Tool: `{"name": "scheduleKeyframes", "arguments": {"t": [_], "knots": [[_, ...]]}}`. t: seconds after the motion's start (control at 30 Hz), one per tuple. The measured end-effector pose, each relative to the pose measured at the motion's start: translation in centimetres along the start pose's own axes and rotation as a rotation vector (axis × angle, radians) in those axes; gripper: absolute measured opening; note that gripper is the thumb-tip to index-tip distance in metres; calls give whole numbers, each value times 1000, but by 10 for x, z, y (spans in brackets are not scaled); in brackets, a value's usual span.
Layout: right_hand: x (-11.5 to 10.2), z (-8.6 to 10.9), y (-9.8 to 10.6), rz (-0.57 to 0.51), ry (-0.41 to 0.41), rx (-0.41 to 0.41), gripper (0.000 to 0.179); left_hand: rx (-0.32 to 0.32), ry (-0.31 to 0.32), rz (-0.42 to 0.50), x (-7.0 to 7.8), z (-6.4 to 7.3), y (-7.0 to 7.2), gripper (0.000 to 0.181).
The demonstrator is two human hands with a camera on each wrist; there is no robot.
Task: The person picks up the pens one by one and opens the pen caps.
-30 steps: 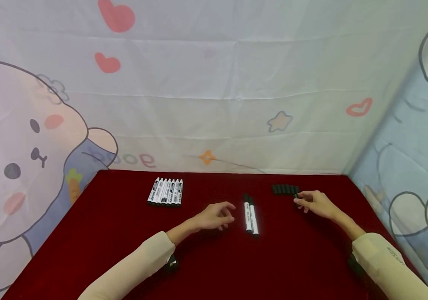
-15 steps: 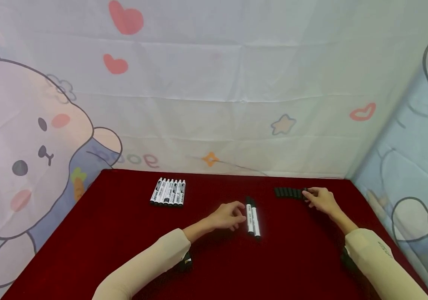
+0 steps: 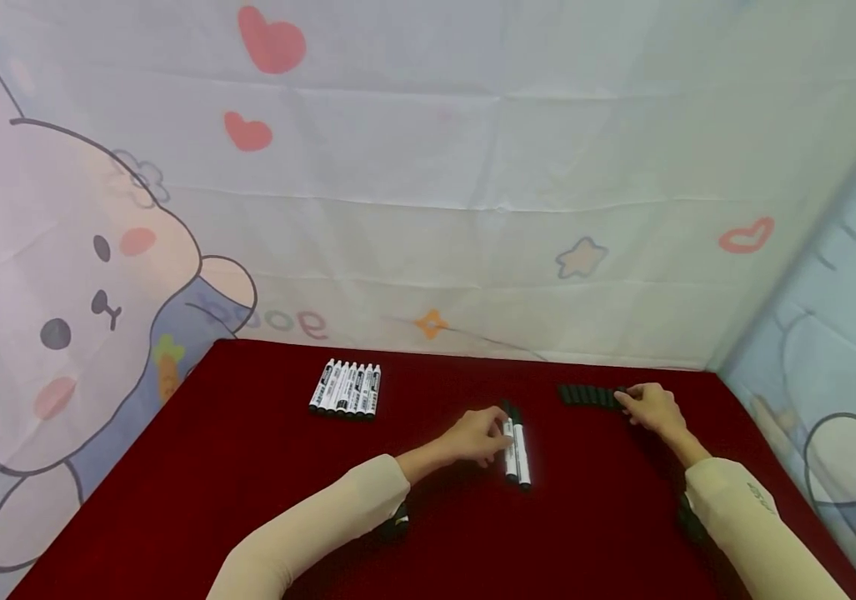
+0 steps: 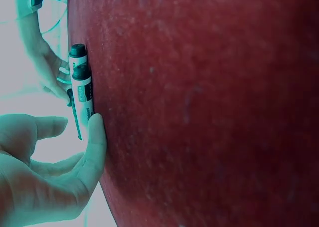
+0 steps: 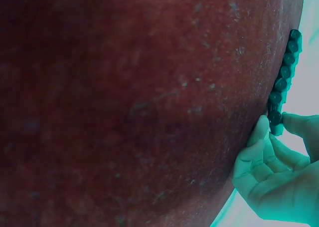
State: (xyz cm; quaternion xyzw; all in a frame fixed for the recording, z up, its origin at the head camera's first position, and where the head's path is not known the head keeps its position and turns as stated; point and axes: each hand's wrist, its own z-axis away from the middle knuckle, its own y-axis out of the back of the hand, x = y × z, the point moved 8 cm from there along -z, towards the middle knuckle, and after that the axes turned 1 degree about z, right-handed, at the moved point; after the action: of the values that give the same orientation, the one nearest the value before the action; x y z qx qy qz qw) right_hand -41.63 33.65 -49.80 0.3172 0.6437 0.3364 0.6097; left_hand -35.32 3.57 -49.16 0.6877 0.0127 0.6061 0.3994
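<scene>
Two white markers with black caps lie side by side on the red cloth in the middle, a nearer-left marker [image 3: 510, 458] and a right marker [image 3: 523, 458]. My left hand [image 3: 476, 437] is at the left one, its thumb and fingers apart; in the left wrist view a fingertip [image 4: 96, 122] is at the marker's side, contact unclear. At the right, several black marker caps [image 3: 585, 395] lie in a row. My right hand [image 3: 648, 407] pinches the cap at the row's right end; the right wrist view shows that cap [image 5: 275, 118] between thumb and finger, against its neighbour.
Several white markers without caps [image 3: 345, 390] lie in a neat row at the back left. The red cloth [image 3: 443, 533] covers the table. Behind and at the right hangs a printed curtain [image 3: 412, 167]. Dark wrist bands [image 3: 395, 525] show below the sleeves.
My right hand has brought its cap to the right end of the cap row. My left hand has moved right, from beside the two capped markers up to them.
</scene>
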Motion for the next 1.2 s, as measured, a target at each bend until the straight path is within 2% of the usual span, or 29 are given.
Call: {"name": "scheduleKeyframes", "arguments": {"t": [0.13, 0.5, 0.7, 0.97, 1.2], "knots": [[-1, 1, -1, 25, -12, -12, 52, 28, 1, -59, 0, -4, -4, 40], [-11, 3, 3, 48, -11, -15, 45, 81, 68, -273, 2, -13, -6, 37], [-12, 4, 2, 49, -20, -13, 43, 104, 118, -291, 2, -14, -8, 37], [-14, 5, 0, 34, 2, -8, 42, 116, 148, -293, 3, -12, -8, 41], [-14, 4, -2, -1, 21, -40, 43, 132, 170, -290, 0, -9, -4, 40]]}}
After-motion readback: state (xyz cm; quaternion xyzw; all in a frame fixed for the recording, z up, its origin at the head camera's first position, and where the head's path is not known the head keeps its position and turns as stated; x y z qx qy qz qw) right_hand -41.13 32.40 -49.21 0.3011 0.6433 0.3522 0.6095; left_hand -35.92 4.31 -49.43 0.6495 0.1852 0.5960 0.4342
